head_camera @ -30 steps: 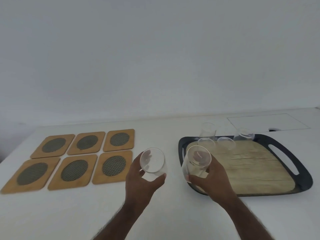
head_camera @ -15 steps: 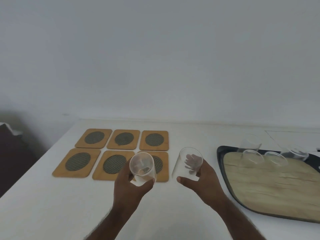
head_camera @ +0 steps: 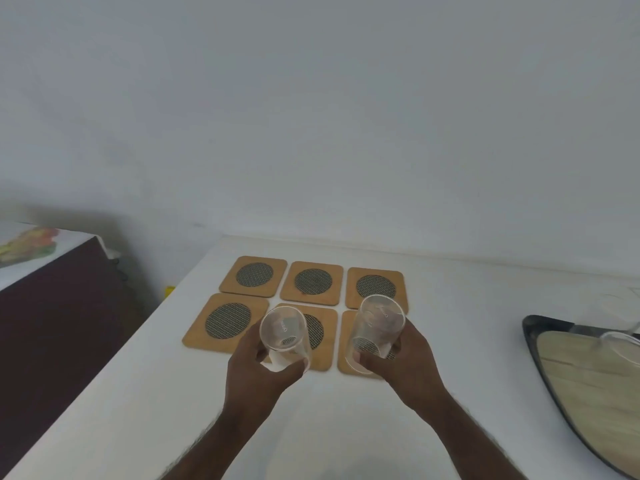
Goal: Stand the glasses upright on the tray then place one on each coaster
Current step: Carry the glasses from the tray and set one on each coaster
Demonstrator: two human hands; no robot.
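Observation:
My left hand (head_camera: 256, 372) grips a clear glass (head_camera: 284, 336) upright over the front middle coaster (head_camera: 320, 336). My right hand (head_camera: 408, 362) holds a second clear glass (head_camera: 377, 327) upright over the front right coaster (head_camera: 346, 355); whether either glass touches its coaster is unclear. Six wooden coasters with dark mesh discs lie in two rows, among them the bare front left one (head_camera: 227, 322) and the back row (head_camera: 313, 282). The dark tray (head_camera: 535, 332) with a wood inlay sits at the right edge, with another glass (head_camera: 620, 344) partly in view on it.
The white table's left edge (head_camera: 149, 327) drops off beside a dark cabinet (head_camera: 59, 306). A white wall rises behind the table. A faint further glass (head_camera: 620, 306) stands at the tray's far side.
Both hands have carried their glasses leftward from beside the tray to over the front coasters. The view has swung left, so the tray is now mostly out of frame.

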